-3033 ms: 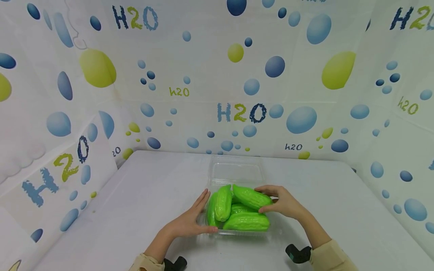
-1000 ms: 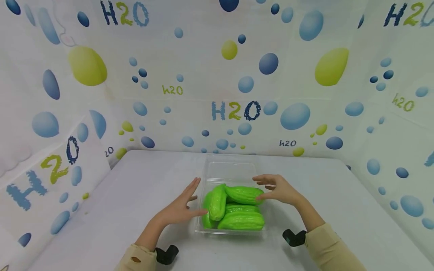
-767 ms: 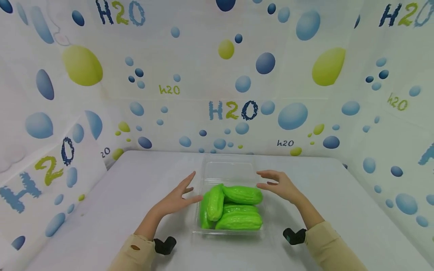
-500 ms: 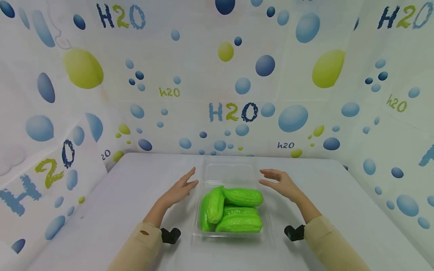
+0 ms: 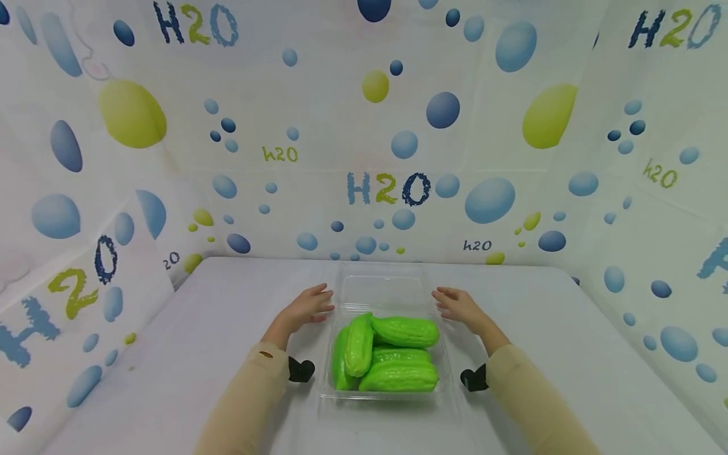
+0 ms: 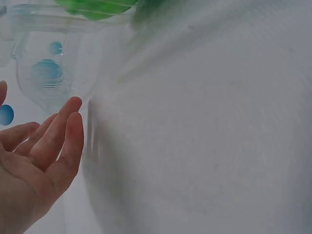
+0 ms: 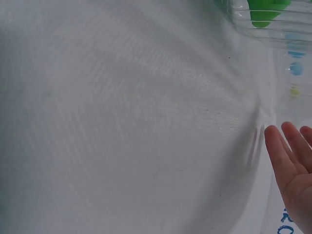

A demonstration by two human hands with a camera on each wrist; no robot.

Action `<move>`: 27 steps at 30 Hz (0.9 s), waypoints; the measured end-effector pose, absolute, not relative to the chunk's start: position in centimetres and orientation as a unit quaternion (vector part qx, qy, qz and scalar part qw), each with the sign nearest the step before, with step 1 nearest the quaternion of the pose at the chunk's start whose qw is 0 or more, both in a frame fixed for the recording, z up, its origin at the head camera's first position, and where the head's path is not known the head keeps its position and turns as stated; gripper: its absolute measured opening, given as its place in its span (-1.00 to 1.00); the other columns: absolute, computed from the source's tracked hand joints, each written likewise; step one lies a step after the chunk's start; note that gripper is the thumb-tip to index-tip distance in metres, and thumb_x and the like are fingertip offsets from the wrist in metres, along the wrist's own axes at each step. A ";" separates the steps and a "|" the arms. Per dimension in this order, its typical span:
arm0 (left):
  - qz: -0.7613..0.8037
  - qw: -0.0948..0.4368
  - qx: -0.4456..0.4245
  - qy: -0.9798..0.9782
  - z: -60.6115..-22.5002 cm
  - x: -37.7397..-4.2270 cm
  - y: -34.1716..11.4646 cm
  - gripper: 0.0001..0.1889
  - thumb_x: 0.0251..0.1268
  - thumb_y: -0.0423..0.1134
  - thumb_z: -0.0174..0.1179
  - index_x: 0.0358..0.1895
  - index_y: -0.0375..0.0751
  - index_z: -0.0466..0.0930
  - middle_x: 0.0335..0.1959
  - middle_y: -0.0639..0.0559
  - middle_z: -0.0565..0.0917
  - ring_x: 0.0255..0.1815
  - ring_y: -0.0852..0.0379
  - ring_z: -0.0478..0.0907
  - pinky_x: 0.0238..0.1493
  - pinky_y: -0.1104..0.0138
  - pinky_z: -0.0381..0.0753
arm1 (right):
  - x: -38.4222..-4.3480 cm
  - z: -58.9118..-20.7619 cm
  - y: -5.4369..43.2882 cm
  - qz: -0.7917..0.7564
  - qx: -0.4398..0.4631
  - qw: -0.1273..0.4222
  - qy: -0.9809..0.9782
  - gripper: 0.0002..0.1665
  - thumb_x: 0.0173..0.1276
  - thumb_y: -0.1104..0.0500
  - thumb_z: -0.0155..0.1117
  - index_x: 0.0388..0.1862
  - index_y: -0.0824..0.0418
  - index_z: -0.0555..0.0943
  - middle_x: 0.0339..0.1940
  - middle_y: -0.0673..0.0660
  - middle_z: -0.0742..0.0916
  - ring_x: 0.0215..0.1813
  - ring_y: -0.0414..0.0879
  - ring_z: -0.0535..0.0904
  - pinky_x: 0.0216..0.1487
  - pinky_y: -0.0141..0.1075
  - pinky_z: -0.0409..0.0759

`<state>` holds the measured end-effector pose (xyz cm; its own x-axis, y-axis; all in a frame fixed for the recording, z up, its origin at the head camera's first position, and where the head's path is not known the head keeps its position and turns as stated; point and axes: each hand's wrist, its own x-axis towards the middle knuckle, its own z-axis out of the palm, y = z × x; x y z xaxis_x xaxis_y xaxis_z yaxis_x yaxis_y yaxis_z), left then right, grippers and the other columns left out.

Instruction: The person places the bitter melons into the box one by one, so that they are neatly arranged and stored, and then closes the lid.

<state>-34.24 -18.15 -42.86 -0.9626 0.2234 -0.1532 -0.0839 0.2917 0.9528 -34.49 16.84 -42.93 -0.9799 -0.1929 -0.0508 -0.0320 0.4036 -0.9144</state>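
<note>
A clear plastic clamshell box (image 5: pixel 387 395) stands mid-table with several bright green, ridged bitter melons (image 5: pixel 400 376) inside. Its transparent lid (image 5: pixel 382 292) is folded back, away from the person. Beside the lid's left edge is my left hand (image 5: pixel 307 306), fingers loosely bent and holding nothing. My right hand (image 5: pixel 459 308) mirrors it at the lid's right edge, also holding nothing. In the left wrist view the left hand (image 6: pixel 44 165) has its fingers pointing toward the clear plastic. The right wrist view shows the right hand (image 7: pixel 295 170) with extended fingers below the box corner. Whether either hand touches the lid I cannot tell.
A white cloth covers the table (image 5: pixel 239 328). Behind it and on both sides hangs a white curtain (image 5: pixel 318 189) printed with blue and green drops and H2O lettering. Black wrist cameras (image 5: pixel 301 370) sit under both sleeves.
Three seconds ago the right hand held the upper right melon and the left hand touched the box's side. Both have let go and moved away to the lid's sides; that melon now lies more level.
</note>
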 end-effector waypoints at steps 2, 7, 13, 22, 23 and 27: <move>0.593 0.135 0.025 0.793 -43.1 -34.6 -18.0 -0.39 0.45 -0.15 -0.14 0.42 -0.35 -0.09 0.35 -0.37 0.13 0.23 -0.18 0.32 0.12 0.07 0.40 | -34.7 -43.3 16.8 -0.551 -0.052 0.086 0.828 -0.33 0.44 0.02 -0.03 0.31 0.48 0.19 0.25 0.45 0.37 0.21 0.22 0.37 0.09 -0.13 0.46; 0.594 0.150 0.006 0.791 -43.4 -35.0 -17.6 -0.44 0.44 -0.17 -0.12 0.40 -0.29 0.02 0.35 -0.32 0.14 0.25 -0.19 0.28 0.14 0.05 0.38 | -34.9 -43.5 16.9 -0.571 -0.042 0.104 0.814 -0.39 0.45 0.10 -0.03 0.32 0.45 0.20 0.24 0.42 0.39 0.21 0.19 0.39 0.12 -0.13 0.44; 0.597 0.140 0.013 0.789 -42.9 -35.1 -17.1 -0.48 0.45 -0.19 -0.15 0.40 -0.26 0.05 0.37 -0.30 0.10 0.26 -0.18 0.27 0.20 0.03 0.29 | -35.3 -43.0 16.9 -0.636 -0.059 0.120 0.760 -0.41 0.45 0.22 -0.06 0.34 0.49 0.12 0.29 0.43 0.33 0.22 0.13 0.37 0.16 -0.18 0.40; 0.616 0.102 0.027 0.780 -42.4 -35.1 -16.6 -0.47 0.46 -0.18 -0.14 0.42 -0.18 0.03 0.37 -0.27 0.14 0.21 -0.17 0.34 0.16 0.05 0.36 | -35.9 -42.6 17.1 -0.660 -0.067 0.084 0.744 -0.43 0.38 0.36 0.00 0.32 0.52 0.15 0.28 0.44 0.34 0.21 0.11 0.38 0.19 -0.11 0.37; 0.619 0.095 0.028 0.779 -42.4 -35.0 -16.5 -0.47 0.45 -0.19 -0.13 0.42 -0.17 0.04 0.36 -0.26 0.16 0.20 -0.17 0.35 0.15 0.06 0.37 | -36.0 -42.6 17.1 -0.660 -0.065 0.076 0.745 -0.43 0.37 0.36 0.02 0.32 0.51 0.17 0.27 0.43 0.35 0.19 0.08 0.40 0.18 -0.11 0.37; 0.632 0.069 0.031 0.771 -42.2 -34.8 -16.4 -0.48 0.43 -0.25 -0.10 0.41 -0.14 0.08 0.34 -0.24 0.21 0.19 -0.17 0.36 0.13 0.06 0.39 | -36.4 -42.6 17.3 -0.657 -0.062 0.055 0.749 -0.42 0.35 0.36 0.07 0.31 0.47 0.22 0.25 0.40 0.40 0.10 -0.06 0.49 0.14 -0.18 0.42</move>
